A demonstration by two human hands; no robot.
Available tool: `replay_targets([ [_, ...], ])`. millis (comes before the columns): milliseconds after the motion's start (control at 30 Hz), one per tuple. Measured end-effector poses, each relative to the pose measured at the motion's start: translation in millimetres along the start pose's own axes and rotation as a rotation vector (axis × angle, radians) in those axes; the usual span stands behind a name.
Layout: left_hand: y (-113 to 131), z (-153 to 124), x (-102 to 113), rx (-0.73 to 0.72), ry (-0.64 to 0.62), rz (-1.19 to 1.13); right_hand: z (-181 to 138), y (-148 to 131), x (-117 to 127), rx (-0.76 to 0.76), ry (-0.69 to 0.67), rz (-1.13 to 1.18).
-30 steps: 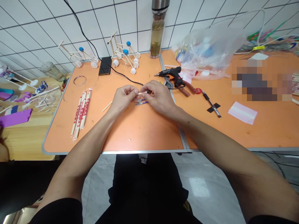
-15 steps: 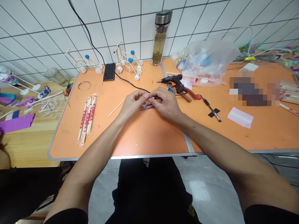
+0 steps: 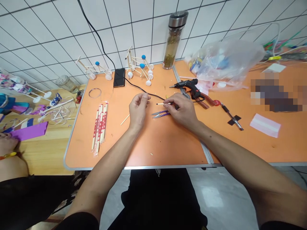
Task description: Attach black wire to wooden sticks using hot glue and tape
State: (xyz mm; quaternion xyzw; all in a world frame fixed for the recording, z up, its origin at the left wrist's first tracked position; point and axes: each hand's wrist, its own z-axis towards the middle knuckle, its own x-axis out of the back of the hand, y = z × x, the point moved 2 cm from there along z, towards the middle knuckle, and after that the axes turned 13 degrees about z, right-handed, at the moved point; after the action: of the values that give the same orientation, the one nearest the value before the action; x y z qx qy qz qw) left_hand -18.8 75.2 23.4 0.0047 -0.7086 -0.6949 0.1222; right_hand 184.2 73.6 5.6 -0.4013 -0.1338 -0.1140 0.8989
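Between the thumb and fingers of my right hand (image 3: 181, 110) is a short thin wooden stick (image 3: 161, 103) with a dark tip, pointing left. My left hand (image 3: 138, 110) is a little apart from it, thumb pressed to curled fingers; whether anything is pinched there is hidden. Thread snips (image 3: 158, 115) with a purple handle lie on the orange table (image 3: 144, 140), partly under my right hand. A loose wooden stick (image 3: 125, 119) rests beside my left hand. Further left lie paper-wrapped chopsticks (image 3: 99, 127).
Behind my hands are a phone (image 3: 119, 77), stick models (image 3: 141, 65) with white wheels, a black cable and a glass bottle (image 3: 172, 41). A glue gun (image 3: 189, 87), pliers (image 3: 205, 101), pen (image 3: 232, 116) and plastic bag (image 3: 230, 64) lie right. Another person's hand (image 3: 8, 142) is left.
My hands, together before, have moved apart. The dark-tipped stick now shows in my right hand, and more of the snips is visible. The whole view has shifted slightly.
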Motion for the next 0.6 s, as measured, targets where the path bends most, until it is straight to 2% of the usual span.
replay_targets([
  [200,-7,8,5,-0.013,0.063,-0.103,1,6,0,0.03,0.049,-0.024],
  [367,-16,20,11,-0.083,0.089,-0.075,2,9,0,0.025,0.04,-0.002],
  [500,-22,26,17,-0.22,0.161,0.05,3,10,0,0.007,0.028,0.037],
  [600,-25,26,18,-0.348,0.172,0.155,3,8,0,-0.002,0.007,0.056],
])
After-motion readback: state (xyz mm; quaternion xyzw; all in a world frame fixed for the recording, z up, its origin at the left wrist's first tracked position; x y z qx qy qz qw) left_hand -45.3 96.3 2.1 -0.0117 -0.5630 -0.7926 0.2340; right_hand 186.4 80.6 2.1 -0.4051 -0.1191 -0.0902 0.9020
